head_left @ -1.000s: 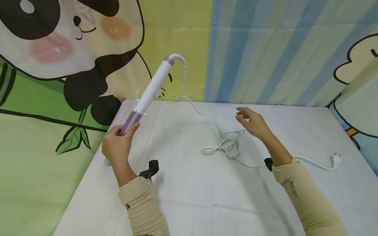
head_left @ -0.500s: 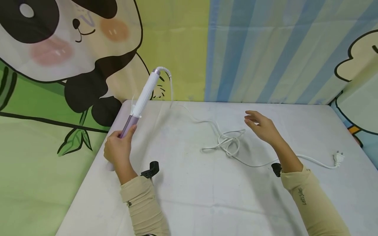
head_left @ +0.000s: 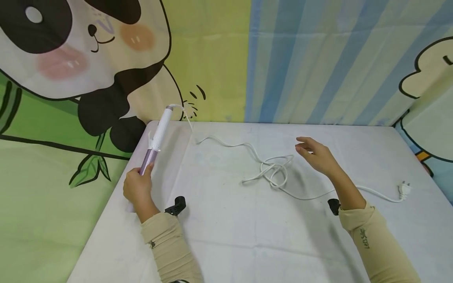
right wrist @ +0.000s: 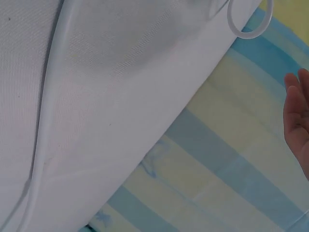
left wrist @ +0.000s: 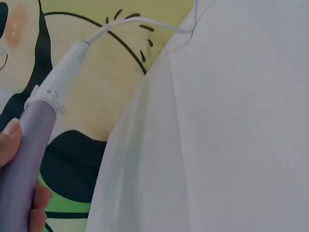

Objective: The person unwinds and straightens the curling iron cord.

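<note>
My left hand (head_left: 137,192) grips a curling iron (head_left: 162,127) by its purple barrel, at the left side of the table. The iron's white handle points up and away, with a small white lever at the joint. In the left wrist view the thumb and fingers wrap the purple barrel (left wrist: 28,159); the lower end is hidden by the hand and frame edge. My right hand (head_left: 316,157) hovers over the table's right half, holding nothing, its fingers loosely bent. Below and left of it lies the iron's white cord (head_left: 276,173), loosely tangled.
The cord runs beneath the right wrist to a two-pin plug (head_left: 404,191) at the right. A white cloth covers the table (head_left: 226,224). A printed curtain (head_left: 212,59) with a panda and blue stripes hangs behind its far edge.
The left hand has lowered the curling iron, its handle end swinging down and left. Part of the cord has shifted left on the table. My right hand has drifted slightly right and nearer.
</note>
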Demonstrator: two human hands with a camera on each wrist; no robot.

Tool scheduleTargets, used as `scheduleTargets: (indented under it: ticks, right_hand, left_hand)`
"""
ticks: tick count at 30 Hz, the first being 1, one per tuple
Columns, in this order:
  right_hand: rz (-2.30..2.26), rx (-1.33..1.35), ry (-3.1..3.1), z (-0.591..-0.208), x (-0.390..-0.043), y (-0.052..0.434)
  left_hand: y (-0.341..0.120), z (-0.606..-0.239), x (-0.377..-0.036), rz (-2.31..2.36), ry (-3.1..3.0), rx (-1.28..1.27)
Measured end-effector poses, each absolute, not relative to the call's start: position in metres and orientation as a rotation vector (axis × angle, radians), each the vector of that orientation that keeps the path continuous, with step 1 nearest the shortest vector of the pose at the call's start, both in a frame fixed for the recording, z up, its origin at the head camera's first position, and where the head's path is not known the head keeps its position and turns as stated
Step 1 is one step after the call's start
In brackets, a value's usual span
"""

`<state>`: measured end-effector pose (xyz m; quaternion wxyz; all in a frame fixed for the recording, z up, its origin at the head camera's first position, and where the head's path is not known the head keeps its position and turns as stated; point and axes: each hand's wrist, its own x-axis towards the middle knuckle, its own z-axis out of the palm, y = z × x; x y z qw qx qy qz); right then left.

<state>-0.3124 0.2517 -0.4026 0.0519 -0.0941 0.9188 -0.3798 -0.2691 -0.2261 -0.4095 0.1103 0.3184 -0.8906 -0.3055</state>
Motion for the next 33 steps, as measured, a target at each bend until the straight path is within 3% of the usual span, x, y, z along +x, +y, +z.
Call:
scheduleTargets:
  ticks: [33]
  right_hand:
    - [-1.096, -0.242, 2.768, -0.407, -0.305, 0.269]
  left_hand:
    - [-0.229, -0.425, -0.276, -0.937, -2.967, 0.808]
